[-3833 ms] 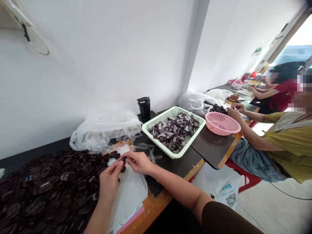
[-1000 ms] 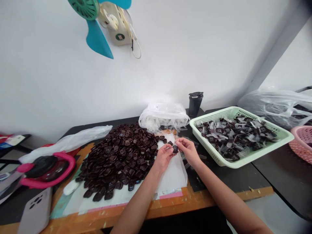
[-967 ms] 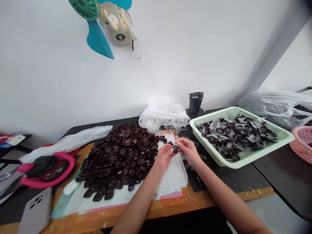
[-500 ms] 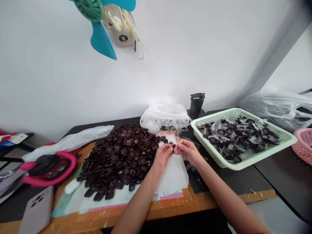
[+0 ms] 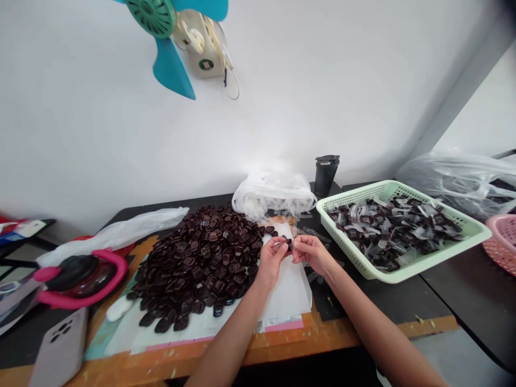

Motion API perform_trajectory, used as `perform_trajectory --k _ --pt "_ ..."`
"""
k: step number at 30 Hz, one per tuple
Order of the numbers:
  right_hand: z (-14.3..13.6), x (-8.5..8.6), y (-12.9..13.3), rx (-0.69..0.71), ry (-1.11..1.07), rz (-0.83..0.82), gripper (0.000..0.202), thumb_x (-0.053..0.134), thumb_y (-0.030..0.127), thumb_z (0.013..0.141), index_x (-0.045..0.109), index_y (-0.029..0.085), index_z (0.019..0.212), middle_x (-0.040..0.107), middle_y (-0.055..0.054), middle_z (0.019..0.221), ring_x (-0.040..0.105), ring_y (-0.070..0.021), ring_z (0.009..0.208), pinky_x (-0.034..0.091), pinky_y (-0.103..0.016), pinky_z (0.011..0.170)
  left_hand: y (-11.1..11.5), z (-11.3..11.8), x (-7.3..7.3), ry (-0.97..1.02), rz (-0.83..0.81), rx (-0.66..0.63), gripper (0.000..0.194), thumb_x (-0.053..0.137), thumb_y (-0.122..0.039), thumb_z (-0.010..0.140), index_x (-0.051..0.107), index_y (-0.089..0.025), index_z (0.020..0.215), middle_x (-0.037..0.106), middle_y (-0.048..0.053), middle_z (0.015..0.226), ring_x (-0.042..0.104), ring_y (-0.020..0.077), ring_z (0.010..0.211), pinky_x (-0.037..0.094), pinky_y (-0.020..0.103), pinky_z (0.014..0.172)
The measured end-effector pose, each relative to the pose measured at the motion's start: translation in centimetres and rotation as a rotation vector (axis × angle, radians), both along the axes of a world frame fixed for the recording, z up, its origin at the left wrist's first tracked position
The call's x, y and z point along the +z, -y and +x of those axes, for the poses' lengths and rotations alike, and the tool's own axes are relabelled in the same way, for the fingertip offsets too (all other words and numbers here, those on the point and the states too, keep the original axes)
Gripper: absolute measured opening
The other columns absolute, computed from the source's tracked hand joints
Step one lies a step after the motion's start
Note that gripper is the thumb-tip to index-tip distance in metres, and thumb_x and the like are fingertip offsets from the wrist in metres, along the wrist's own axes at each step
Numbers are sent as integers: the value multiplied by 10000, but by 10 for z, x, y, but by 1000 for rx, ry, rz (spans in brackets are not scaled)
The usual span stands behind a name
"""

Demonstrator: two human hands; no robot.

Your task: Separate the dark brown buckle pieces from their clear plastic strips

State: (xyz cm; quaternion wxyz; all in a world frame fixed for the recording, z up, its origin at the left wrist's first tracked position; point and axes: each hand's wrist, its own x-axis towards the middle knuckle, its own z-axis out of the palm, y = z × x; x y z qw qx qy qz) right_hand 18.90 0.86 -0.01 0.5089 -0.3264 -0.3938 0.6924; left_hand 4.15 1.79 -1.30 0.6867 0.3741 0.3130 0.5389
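Observation:
A small dark brown plastic piece (image 5: pixel 289 244) is pinched between the fingertips of my left hand (image 5: pixel 272 260), above a white sheet (image 5: pixel 284 290). My right hand (image 5: pixel 315 255) meets it from the other side, its thumb and fingers closed at the piece's edge. Whether a clear strip is also between those fingers is too small to make out. Left of my hands lies a big heap of similar dark brown pieces (image 5: pixel 201 258). Behind them sits a white plastic bag (image 5: pixel 274 193) full of clear strips, and loose clear strips (image 5: pixel 316 234) lie by my right hand.
At right, a pale green basket (image 5: pixel 389 277) holds dark pieces joined with clear strips. A black tumbler (image 5: pixel 325 174) stands at the back. On the left are a phone (image 5: pixel 60 346), a white oval object (image 5: pixel 120 308) and a pink-handled lid (image 5: pixel 84 279). Fan blades (image 5: pixel 173 70) hang above.
My fingertips have come closer together around the dark piece, with the right fingers now right against it. The view has shifted very slightly; the heap and the basket look the same.

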Motion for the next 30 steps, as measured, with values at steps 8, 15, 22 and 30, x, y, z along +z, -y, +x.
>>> perform_trajectory --k 8,15,22,30 --pt "-3 -3 -2 -122 -46 -59 266 793 353 679 714 131 802 698 -33 661 637 -97 551 576 -223 615 -4 -2 -5 -56 19 72 329 793 -299 670 655 -152 930 701 40 854 640 115 734 499 229 717" --pt "-1 1 -2 -89 -115 -34 291 774 370 705 702 155 887 722 -49 797 681 -110 648 574 -210 661 -2 0 -4 -42 12 40 320 789 -292 672 658 -152 929 699 48 853 641 129 751 496 261 756" --pt "-3 -3 -2 -85 -38 -69 292 790 401 674 669 148 757 700 -36 697 637 -98 535 565 -211 562 -2 0 -4 -56 22 55 297 780 -278 681 654 -158 922 695 45 860 632 128 762 489 258 753" --pt "-4 0 -2 -150 93 -114 300 782 382 645 607 139 635 646 -11 563 566 -82 427 525 -209 484 -1 2 -10 -106 66 51 284 762 -271 701 652 -153 935 690 60 905 628 144 811 479 267 783"
